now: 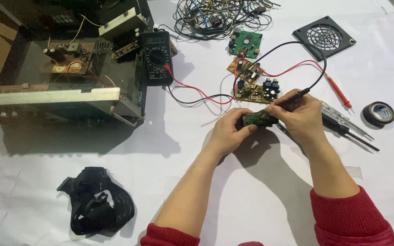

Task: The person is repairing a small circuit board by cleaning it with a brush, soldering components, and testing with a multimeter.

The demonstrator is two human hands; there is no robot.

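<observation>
holding small green pcb w/ left grip; right grip clenching black probe on it.

On the counter, the opened chassis sits far left, the multimeter just right of it. Behind the hands lie three circuit boards; the fan grille and tape roll lie right, the strap bundle near left.

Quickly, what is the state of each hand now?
Left hand: closed on the small green circuit board.
Right hand: closed on the black probe, touching the board.
</observation>
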